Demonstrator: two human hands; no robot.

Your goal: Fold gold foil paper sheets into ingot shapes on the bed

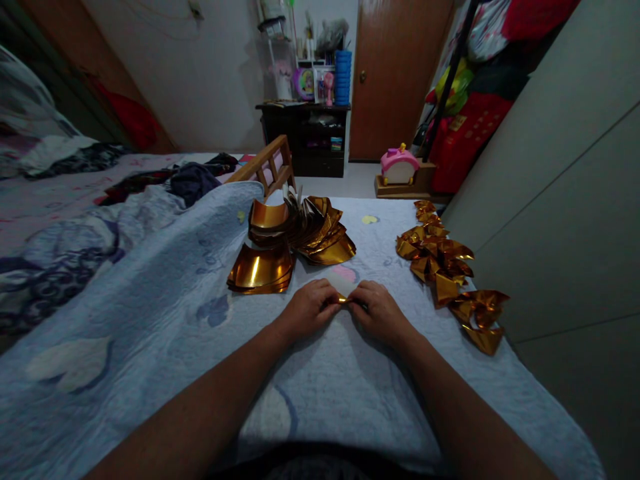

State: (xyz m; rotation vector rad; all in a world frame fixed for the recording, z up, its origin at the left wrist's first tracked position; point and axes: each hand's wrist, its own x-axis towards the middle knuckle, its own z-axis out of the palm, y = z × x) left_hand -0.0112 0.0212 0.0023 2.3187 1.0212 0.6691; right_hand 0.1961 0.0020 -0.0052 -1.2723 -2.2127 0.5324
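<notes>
Between my two hands is a sheet of gold foil paper, its pale side showing beyond my fingers and a narrow gold strip along the near edge. My left hand pinches its left end, and my right hand pinches the right end. Most of the sheet is hidden by my fingers. Just beyond my left hand lie fanned stacks of flat gold foil sheets. Over to the right, folded gold foil pieces form a long row on the bedspread.
A blue patterned bedspread covers the surface under my hands. Rumpled clothes and a wooden rail are at the left. A pale cabinet borders the right side. Farther back stand a dark shelf unit and a pink toy.
</notes>
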